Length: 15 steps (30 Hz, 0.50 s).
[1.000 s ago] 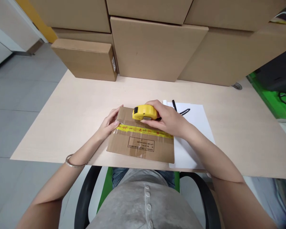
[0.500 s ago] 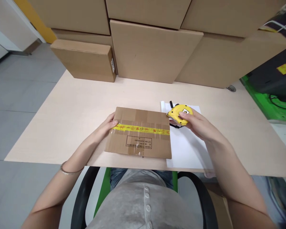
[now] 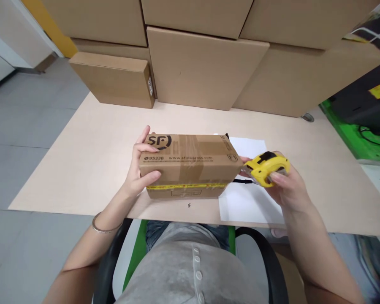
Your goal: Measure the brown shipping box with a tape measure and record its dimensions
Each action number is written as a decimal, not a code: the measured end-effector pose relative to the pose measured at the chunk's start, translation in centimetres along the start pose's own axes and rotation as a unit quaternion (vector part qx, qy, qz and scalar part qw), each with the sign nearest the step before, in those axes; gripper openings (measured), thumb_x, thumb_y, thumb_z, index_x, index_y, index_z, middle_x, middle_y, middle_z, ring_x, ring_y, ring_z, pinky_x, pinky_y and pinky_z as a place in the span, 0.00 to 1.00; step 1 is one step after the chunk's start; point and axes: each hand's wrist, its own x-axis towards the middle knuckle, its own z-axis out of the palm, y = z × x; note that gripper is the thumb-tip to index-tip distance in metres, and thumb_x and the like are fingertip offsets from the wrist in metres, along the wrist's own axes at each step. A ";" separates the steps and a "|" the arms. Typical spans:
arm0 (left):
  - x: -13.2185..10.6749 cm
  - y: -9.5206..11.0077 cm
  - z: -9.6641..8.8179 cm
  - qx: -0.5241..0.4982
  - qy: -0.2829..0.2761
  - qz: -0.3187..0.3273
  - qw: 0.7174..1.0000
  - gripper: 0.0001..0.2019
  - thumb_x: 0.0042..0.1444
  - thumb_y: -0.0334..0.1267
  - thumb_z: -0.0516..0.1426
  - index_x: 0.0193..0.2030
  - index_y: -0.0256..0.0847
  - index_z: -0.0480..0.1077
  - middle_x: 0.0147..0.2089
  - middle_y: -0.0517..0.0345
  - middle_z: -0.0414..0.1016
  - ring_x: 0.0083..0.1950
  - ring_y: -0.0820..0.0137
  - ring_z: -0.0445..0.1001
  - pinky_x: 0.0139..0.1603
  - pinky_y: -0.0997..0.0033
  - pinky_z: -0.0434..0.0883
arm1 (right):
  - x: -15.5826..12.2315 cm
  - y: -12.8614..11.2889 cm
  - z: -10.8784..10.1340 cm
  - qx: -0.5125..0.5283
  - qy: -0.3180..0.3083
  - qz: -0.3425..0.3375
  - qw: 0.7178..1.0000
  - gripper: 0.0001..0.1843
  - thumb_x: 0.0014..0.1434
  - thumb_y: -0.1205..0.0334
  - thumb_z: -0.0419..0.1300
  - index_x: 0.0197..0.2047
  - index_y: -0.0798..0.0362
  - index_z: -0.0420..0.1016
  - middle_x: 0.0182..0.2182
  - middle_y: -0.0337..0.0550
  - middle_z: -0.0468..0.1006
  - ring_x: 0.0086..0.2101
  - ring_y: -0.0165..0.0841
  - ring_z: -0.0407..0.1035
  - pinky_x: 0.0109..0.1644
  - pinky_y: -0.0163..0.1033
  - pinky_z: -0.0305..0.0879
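Note:
A small brown cardboard box (image 3: pixel 190 162) printed with "SF" and sealed with yellow tape stands tipped up on its long edge near the table's front. My left hand (image 3: pixel 138 166) grips the box's left end, thumb in front and fingers behind. My right hand (image 3: pixel 281 185) is closed on a yellow tape measure (image 3: pixel 266 167), held just right of the box over a white sheet of paper (image 3: pixel 250 202). A black pen tip (image 3: pixel 227 136) shows behind the box.
The pale wooden table (image 3: pixel 91 156) carries large stacked cardboard boxes (image 3: pixel 205 67) along its back and a flat box (image 3: pixel 114 80) at back left. A green and black machine (image 3: pixel 364 122) sits at the right. My black chair arms (image 3: pixel 269 257) are below the table edge.
The box lay flat with the yellow tape facing up; my left hand has tipped it up onto its edge. My right hand carried the tape measure from the box top out to the right.

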 end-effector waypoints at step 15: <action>-0.2 0.2 1.8 -0.074 0.053 -0.060 0.994 0.43 0.60 0.77 0.50 0.75 0.56 0.65 0.77 0.55 0.67 0.81 0.41 0.59 0.79 0.38 0.64 | 9.1 -8.3 12.8 -0.297 -0.264 -0.252 0.882 0.24 0.69 0.56 0.61 0.65 0.43 0.66 0.61 0.42 0.78 0.54 0.41 0.78 0.57 0.48 0.75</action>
